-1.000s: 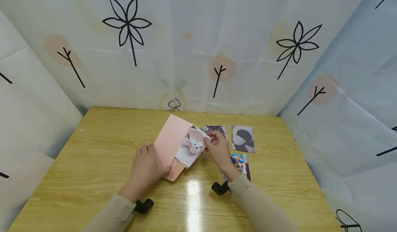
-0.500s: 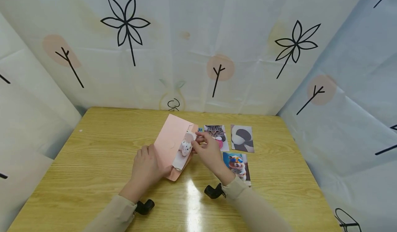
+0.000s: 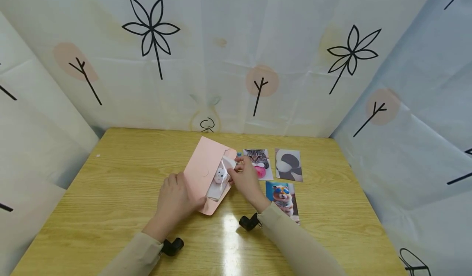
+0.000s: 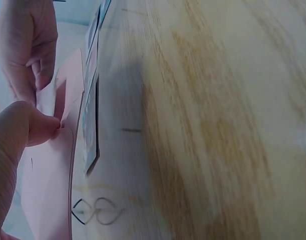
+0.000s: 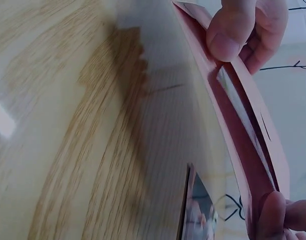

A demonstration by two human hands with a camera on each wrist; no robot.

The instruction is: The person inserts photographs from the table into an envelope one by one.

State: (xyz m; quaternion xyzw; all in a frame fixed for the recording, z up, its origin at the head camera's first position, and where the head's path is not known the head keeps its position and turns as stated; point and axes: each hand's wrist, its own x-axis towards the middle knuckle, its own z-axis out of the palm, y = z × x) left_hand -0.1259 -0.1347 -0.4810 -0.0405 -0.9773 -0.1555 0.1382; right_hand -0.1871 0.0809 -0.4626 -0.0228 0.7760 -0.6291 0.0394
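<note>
My left hand (image 3: 175, 198) grips the lower left side of a tilted pink envelope (image 3: 200, 165), its thumb at the near end of the opening. A picture card (image 3: 220, 177) of white, spotted animals sits partly inside the envelope. At the card's outer edge, my right hand (image 3: 250, 182) pinches it between thumb and fingers. The right wrist view shows the card's pale edge (image 5: 243, 110) in the mouth of the envelope, between the two thumbs. In the left wrist view the envelope (image 4: 47, 180) is raised off the table.
Right of the envelope lie a cat picture card (image 3: 256, 157), a grey and white card (image 3: 289, 165) and a card of a hamster in sunglasses (image 3: 282, 196). Another card (image 3: 239, 154) is mostly hidden behind the envelope. A patterned cloth (image 3: 221, 63) hangs behind the wooden table (image 3: 129, 177).
My right hand has moved left, and the picture card has slid deeper into the envelope. The hamster card is now uncovered. My left hand and the envelope have barely moved.
</note>
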